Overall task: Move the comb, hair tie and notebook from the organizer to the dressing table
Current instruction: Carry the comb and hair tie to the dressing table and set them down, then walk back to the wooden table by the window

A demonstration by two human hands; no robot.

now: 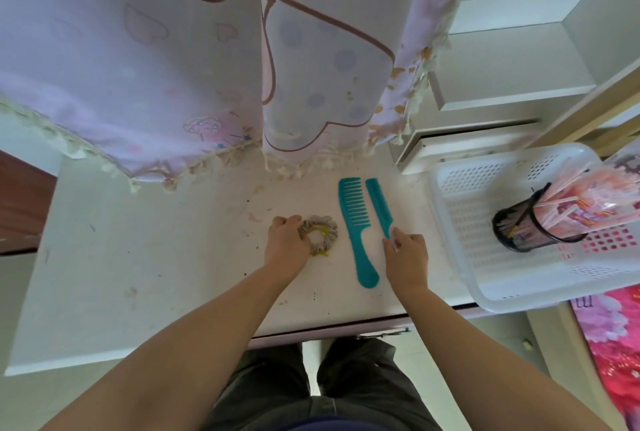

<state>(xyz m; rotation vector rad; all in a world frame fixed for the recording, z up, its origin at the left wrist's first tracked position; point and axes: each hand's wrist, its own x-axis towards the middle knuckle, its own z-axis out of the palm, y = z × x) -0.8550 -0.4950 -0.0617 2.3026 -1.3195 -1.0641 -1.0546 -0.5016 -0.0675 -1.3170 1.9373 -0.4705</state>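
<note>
A grey ruffled hair tie (323, 233) with yellow trim lies on the white dressing table (156, 257). My left hand (285, 243) rests on its left side, fingers curled over the fabric. To the right lie two teal combs side by side: a wide-toothed comb (356, 233) with a curved handle and a narrower fine-toothed comb (379, 205). My right hand (405, 257) pinches the near end of the narrow comb. The white perforated organizer basket (460, 223) stands at the right edge. I see no notebook.
Inside the basket a black mesh cup (526, 226) holds pink wrapped sticks. A lilac cartoon-print cloth (173, 67) with a fringe hangs over the back of the table. White shelves (502, 84) rise at the back right. A pink patterned surface (616, 344) lies lower right.
</note>
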